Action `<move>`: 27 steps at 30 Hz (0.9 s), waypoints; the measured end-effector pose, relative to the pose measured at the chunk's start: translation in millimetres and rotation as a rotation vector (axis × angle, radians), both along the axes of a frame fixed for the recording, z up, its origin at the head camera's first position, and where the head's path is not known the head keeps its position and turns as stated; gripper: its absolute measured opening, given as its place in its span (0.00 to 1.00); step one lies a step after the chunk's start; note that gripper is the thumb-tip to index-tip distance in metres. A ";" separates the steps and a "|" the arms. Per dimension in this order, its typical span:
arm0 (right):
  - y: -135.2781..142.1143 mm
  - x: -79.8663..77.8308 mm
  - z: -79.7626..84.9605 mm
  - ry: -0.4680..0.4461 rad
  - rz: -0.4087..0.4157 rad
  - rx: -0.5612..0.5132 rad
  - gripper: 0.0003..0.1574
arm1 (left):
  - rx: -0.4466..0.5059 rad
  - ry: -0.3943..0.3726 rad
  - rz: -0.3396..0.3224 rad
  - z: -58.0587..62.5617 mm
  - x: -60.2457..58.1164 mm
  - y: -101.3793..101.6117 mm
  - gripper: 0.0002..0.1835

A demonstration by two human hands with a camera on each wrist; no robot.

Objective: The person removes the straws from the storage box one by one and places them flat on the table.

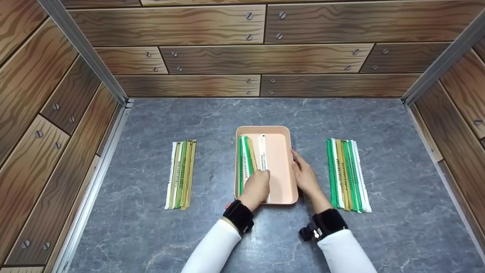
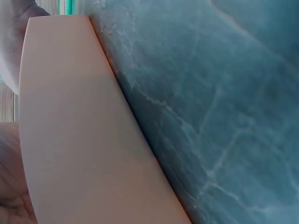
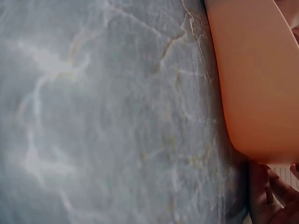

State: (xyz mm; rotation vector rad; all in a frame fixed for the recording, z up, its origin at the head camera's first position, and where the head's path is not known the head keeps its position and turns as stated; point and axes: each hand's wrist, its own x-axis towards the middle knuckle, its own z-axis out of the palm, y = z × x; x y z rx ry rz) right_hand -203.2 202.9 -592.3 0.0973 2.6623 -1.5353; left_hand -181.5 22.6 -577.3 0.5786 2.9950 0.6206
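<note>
A pink tray (image 1: 280, 167) stands upright on the table, with green, white and gold stick packets (image 1: 243, 155) along its left side. One white stick packet (image 1: 263, 146) lies apart from them, closer to the middle. Over the tray, my left hand (image 1: 257, 185) has curled fingers and pinches that white packet, hiding part of its length. My right hand (image 1: 306, 178) rests its fingers against the tray's outer right wall. In the right wrist view, the right fingers (image 3: 261, 191) touch the tray's outside near a corner. The left wrist view mostly shows the tray wall (image 2: 84, 121).
A row of white, green and gold stick packets (image 1: 182, 174) lies left of the tray. Another row of packets (image 1: 346, 174) lies to its right. Wood-patterned walls (image 1: 212, 58) enclose the grey marbled table (image 1: 132, 220) at the back and both sides.
</note>
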 end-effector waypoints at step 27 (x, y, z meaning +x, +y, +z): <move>2.5 -0.2 -1.6 -0.010 0.017 0.002 0.31 | 0.419 -0.147 0.271 46.1 0.5 -85.3 0.30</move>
